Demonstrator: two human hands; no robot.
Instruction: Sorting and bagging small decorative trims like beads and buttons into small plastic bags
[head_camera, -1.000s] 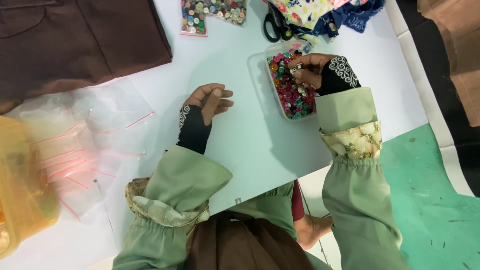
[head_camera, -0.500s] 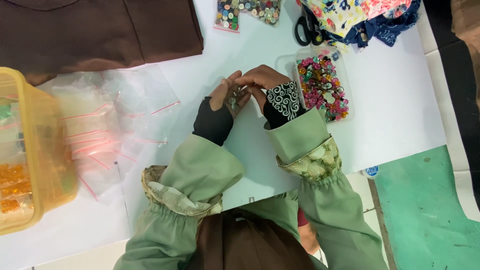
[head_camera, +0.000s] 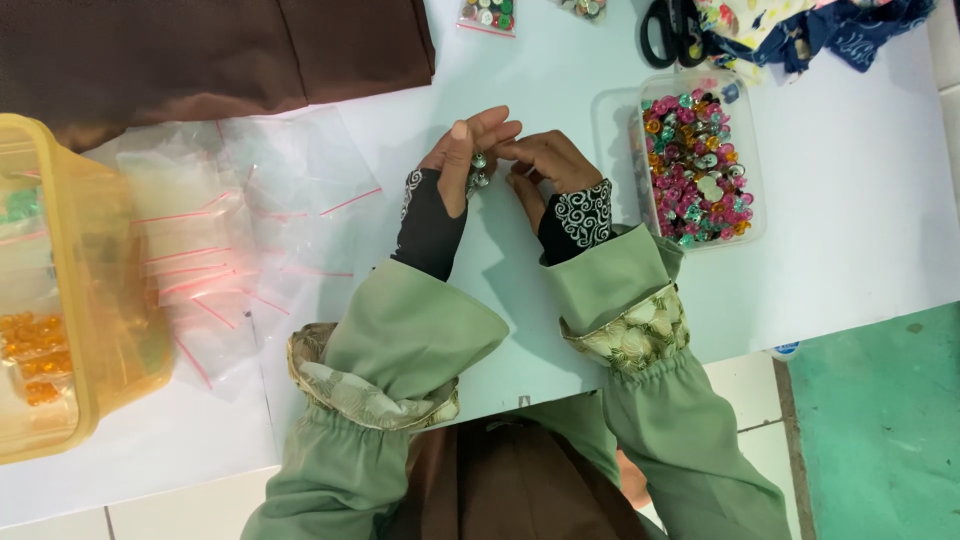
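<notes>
- Yellow plastic bin (head_camera: 60, 290) far left of the clear bead box, beside a heap of clear zip bags (head_camera: 230, 250).
- Left hand (head_camera: 462, 160) left of the bead box, fingers pinched on small greenish beads (head_camera: 480, 170).
- Right hand (head_camera: 545, 165) fingertip to fingertip with left, gripping same beads.
- Clear bead box (head_camera: 700, 160), open, full of multicoloured beads.
- Black scissors (head_camera: 665, 30) just above the box.
</notes>
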